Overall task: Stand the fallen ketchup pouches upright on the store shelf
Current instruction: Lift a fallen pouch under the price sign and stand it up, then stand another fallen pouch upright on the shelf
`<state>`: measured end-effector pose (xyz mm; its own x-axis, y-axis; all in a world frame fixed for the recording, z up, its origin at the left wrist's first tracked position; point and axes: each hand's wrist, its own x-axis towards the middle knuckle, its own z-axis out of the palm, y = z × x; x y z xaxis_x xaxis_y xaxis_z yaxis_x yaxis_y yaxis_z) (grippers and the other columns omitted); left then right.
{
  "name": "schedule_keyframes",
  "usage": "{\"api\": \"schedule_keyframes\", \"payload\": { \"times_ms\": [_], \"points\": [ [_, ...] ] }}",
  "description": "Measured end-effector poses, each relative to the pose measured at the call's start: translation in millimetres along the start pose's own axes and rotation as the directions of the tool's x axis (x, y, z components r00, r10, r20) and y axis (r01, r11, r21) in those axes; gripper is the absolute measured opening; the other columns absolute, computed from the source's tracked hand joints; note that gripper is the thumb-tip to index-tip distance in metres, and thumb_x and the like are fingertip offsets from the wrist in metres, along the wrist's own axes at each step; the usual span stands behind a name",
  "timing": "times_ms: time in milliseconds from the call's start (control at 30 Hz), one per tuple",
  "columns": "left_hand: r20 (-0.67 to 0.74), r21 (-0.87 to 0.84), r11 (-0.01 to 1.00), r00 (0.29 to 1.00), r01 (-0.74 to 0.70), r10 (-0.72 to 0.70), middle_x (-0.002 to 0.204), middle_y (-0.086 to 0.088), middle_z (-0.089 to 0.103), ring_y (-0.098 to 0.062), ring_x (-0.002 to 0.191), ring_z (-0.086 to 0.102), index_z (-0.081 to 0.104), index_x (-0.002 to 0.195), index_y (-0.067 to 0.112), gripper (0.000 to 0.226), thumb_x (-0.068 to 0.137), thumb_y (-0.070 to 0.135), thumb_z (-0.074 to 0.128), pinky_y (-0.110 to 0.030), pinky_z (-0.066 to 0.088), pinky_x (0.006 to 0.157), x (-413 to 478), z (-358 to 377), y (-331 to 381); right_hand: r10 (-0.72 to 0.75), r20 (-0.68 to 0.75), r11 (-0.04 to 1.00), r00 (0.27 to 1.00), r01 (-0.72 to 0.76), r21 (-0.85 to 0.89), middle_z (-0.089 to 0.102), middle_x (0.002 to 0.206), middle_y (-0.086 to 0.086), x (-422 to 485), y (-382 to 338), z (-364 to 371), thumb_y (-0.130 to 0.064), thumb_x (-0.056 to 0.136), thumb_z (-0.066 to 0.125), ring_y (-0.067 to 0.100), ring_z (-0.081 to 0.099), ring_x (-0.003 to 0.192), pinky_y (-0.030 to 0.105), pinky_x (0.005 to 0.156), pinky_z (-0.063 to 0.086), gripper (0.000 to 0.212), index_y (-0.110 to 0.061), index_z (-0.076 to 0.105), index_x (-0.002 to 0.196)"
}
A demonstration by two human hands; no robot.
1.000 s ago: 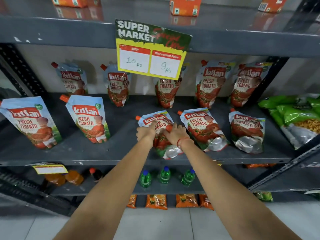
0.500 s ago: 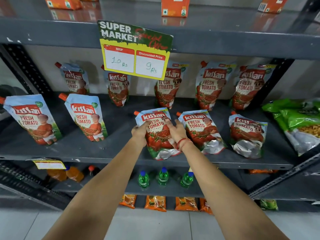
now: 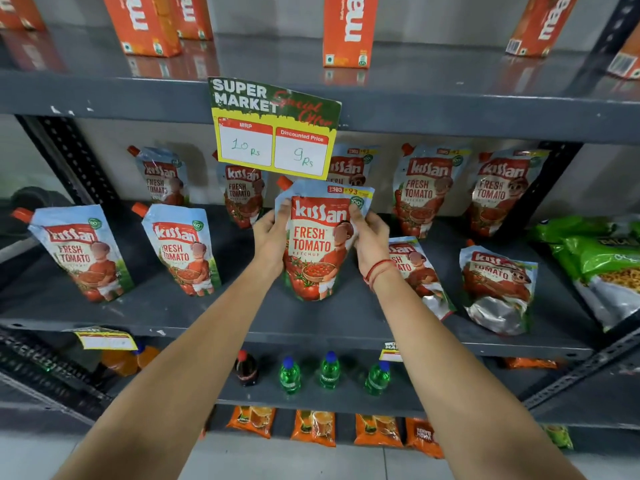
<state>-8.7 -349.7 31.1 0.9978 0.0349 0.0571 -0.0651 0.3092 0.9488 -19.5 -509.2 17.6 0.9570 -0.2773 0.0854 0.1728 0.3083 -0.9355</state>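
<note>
A Kissan ketchup pouch (image 3: 317,244) stands upright at the middle of the grey shelf (image 3: 242,317), its base on the shelf board. My left hand (image 3: 272,233) grips its left edge and my right hand (image 3: 370,237) grips its right edge. Right of it, two pouches lie flat on their backs: one (image 3: 420,271) partly hidden by my right wrist, another (image 3: 497,285) further right. Two pouches (image 3: 83,252) (image 3: 183,249) stand upright at the front left. Several more stand along the back wall (image 3: 427,188).
A yellow price sign (image 3: 273,129) hangs from the shelf above, just over the held pouch. Green snack bags (image 3: 602,258) lie at the shelf's right end. Orange juice cartons (image 3: 348,29) stand on the top shelf; green bottles (image 3: 329,370) stand on the shelf below.
Both hands have lifted the middle pouch from lying flat to standing upright. The camera has moved closer to the shelf.
</note>
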Motion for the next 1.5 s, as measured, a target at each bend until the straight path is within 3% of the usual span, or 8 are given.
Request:
{"api": "schedule_keyframes", "payload": {
  "times_ms": [333,433,567,700,867,1033,1333,1500],
  "points": [
    [-0.097,0.048,0.998,0.995,-0.031,0.036,0.071,0.009,0.075,-0.001,0.067,0.07,0.066,0.088,0.013,0.024,0.094,0.03,0.05,-0.014,0.053,0.056,-12.4,-11.8,-3.7,-0.03,0.044,0.992,0.999,0.035,-0.122,0.073,0.086,-0.001,1.4,-6.2,4.5,-0.022,0.085,0.067,0.015,0.069,0.087,0.033,0.083,0.056,0.017,-0.008,0.067,0.094],
    [-0.123,0.175,0.98,0.986,-0.092,0.115,0.122,-0.008,0.062,-0.009,0.104,0.064,0.048,0.128,0.007,0.045,0.092,0.035,0.052,-0.027,0.055,0.084,-23.6,-0.7,-3.9,0.003,0.03,0.994,1.0,0.0,-0.112,0.073,0.09,-0.002,1.1,-13.3,-4.3,-0.034,0.087,0.062,0.014,0.069,0.092,0.031,0.084,0.056,0.017,-0.018,0.067,0.089],
    [-0.108,0.773,0.578,0.844,-0.26,0.525,0.156,-0.019,0.012,-0.03,0.143,0.017,0.015,0.146,0.006,0.079,0.088,0.042,0.053,-0.043,0.018,0.115,-55.6,21.4,-26.3,0.037,-0.141,0.994,0.989,-0.051,-0.101,0.071,0.102,0.007,8.7,-23.5,-40.8,-0.05,0.091,0.047,0.017,0.067,0.097,0.026,0.08,0.054,0.043,-0.014,0.063,0.107],
    [0.378,0.794,0.186,0.71,-0.579,0.594,0.149,-0.025,0.029,-0.034,0.14,0.024,0.034,0.139,0.005,0.06,0.09,0.034,0.051,-0.041,0.02,0.113,-77.6,64.5,-59.5,0.039,-0.247,0.74,0.968,-0.194,-0.644,0.064,0.116,0.011,17.4,-23.2,-107.2,-0.058,0.091,0.039,0.034,0.051,0.12,0.039,0.102,0.035,0.057,-0.016,0.051,0.129],
    [0.337,0.752,0.566,0.935,-0.338,0.11,0.144,-0.018,0.038,-0.031,0.131,0.04,0.04,0.137,0.004,0.053,0.09,0.026,0.053,-0.041,0.035,0.109,-63.1,105.1,-94.1,0.223,-0.172,0.337,0.959,-0.242,-0.91,0.038,0.144,0.024,14.8,-1.1,-135.2,-0.048,0.093,0.044,0.037,0.033,0.135,0.04,0.113,0.026,0.065,-0.004,0.035,0.14],
    [-0.245,0.493,0.725,0.876,0.481,-0.415,0.14,-0.022,0.045,-0.038,0.125,0.046,0.038,0.136,-0.002,0.06,0.093,0.039,0.046,-0.038,0.039,0.1,-36.6,122.2,-114.5,0.289,-0.379,0.578,0.879,-0.476,-0.663,0.032,0.147,0.021,7.3,8.5,-136.6,-0.042,0.091,0.051,0.038,0.036,0.133,0.047,0.108,0.037,0.068,-0.004,0.028,0.142],
    [-0.105,0.145,0.747,0.761,0.649,-0.641,0.124,-0.018,0.062,-0.031,0.103,0.063,0.046,0.131,0.005,0.06,0.086,0.042,0.058,-0.039,0.051,0.08,-18.9,137.5,-113.2,0.417,-0.45,0.804,0.79,-0.551,-0.222,0.065,0.083,0.018,5.9,8.7,-155.8,-0.023,0.084,0.066,0.014,0.059,0.034,0.019,0.034,0.045,0.028,0.001,0.061,0.095],
    [-0.009,0.12,0.814,0.821,0.568,-0.571,0.118,-0.017,0.066,-0.029,0.096,0.066,0.05,0.128,0.008,0.054,0.087,0.042,0.056,-0.038,0.055,0.076,-21.7,147.9,-99.1,0.268,-0.441,0.932,0.857,-0.347,-0.108,0.065,0.089,0.013,7.6,-15.8,-149.4,-0.022,0.085,0.068,0.022,0.067,0.071,0.031,0.059,0.058,0.02,-0.019,0.053,0.071]
  ]
}}
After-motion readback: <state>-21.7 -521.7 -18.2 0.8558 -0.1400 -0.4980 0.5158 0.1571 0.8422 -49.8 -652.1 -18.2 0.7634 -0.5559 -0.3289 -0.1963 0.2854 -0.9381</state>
